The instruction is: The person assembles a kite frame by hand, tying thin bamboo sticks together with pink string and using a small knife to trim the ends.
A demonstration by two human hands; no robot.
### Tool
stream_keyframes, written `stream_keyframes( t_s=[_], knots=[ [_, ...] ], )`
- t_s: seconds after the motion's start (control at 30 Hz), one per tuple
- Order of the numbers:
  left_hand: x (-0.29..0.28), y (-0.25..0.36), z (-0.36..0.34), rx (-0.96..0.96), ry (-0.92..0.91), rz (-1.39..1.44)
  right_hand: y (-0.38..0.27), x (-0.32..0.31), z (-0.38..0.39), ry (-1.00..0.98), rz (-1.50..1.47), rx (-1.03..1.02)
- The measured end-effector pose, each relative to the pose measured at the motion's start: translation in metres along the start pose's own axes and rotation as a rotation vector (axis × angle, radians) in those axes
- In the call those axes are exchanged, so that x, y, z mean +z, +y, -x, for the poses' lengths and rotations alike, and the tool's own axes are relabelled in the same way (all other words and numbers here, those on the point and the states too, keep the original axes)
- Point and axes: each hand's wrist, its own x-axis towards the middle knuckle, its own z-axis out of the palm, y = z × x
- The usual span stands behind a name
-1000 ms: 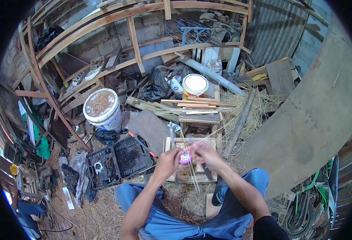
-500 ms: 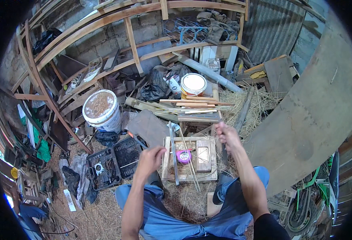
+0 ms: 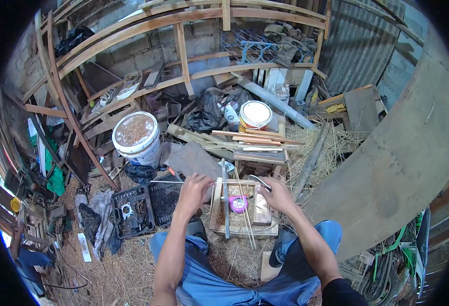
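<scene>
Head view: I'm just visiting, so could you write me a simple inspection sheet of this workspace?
Surface: low wooden frame on a floor strewn with straw-like scraps.
Things in use: thin pale strip and knife-like tool; pink tape measure within the frame; grey bar lying across it.
Clutter: open dark tool case and white bucket to the left; wood strips piled beyond the frame.
Hands: left hand grips the strip; right hand grips the tool.
Cables: a thin dark cord curves over the floor, lower left.
Surroundings: block wall and corrugated sheet behind.
</scene>
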Motion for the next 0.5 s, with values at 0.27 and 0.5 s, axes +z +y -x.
stream_keyframes(
  t_s=[0.27,0.5],
  knots=[
    [0.021,0.032,-0.024,-0.064,0.414,-0.252,0.025,0.049,0.013,-0.215,-0.126,0.256],
    [0.081,0.048,0.001,-0.423,0.088,0.744,-0.011,0.063,0.021,-0.265,-0.626,0.321]
  ],
)
